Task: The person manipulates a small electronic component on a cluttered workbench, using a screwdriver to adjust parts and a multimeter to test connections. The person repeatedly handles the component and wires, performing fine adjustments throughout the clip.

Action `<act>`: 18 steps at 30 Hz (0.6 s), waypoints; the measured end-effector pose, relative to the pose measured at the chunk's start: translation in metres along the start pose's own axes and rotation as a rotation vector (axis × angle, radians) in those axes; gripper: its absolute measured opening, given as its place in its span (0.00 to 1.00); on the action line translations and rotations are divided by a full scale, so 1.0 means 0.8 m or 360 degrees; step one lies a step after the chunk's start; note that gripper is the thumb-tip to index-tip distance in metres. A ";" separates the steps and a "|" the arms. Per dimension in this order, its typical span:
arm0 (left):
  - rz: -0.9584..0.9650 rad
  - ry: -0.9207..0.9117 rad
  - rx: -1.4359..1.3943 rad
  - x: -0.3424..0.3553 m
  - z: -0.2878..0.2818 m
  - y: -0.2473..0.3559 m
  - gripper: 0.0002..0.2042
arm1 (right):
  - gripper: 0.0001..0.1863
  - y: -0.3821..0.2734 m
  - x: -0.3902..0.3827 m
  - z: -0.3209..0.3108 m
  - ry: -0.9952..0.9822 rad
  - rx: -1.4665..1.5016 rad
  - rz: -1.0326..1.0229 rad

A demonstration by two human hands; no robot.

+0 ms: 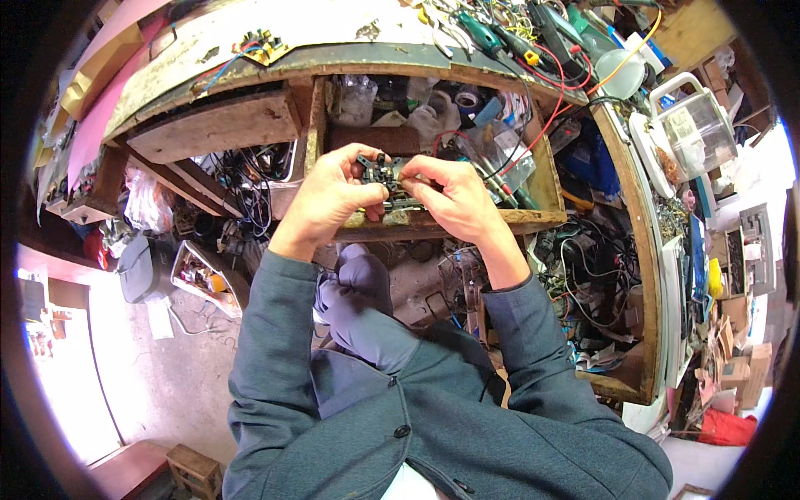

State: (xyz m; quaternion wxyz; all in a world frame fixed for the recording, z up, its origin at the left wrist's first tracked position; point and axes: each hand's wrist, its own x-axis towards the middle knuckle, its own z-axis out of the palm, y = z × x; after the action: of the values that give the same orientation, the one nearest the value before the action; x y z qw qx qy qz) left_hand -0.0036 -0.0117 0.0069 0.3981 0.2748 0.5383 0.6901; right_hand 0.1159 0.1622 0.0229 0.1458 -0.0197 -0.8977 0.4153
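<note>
Over the front edge of an open wooden drawer point(467, 223), both hands meet at a small black part-mechanical device point(382, 177) with metal bits; its exact kind I cannot make out. My left hand point(333, 193) is closed round its left side, thumb across the near face. From the right, my right hand point(450, 190) pinches at the device's edge with thumb and forefinger; anything small between those fingertips is hidden. Inside the drawer, behind the hands, lie plastic bags, a roll of tape point(468, 102) and test-lead probes point(505, 188).
Tools with green handles point(479, 33) and tangled wires crowd the workbench's back right. A small circuit board point(262, 47) lies at the back left. Beside the drawer on the right is a cable-filled compartment point(583, 267). A white box of oddments point(208, 279) stands on the floor at left.
</note>
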 end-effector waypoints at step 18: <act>-0.0026 0.0064 0.0023 0.000 0.002 0.000 0.19 | 0.07 0.002 0.001 0.002 -0.0032 0.0033 0.0015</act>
State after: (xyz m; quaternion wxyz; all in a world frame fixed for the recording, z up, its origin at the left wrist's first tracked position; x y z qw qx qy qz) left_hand -0.0020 -0.0109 0.0070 0.3907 0.2593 0.5534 0.6884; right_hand 0.1147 0.1620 0.0207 0.1350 -0.0182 -0.8946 0.4256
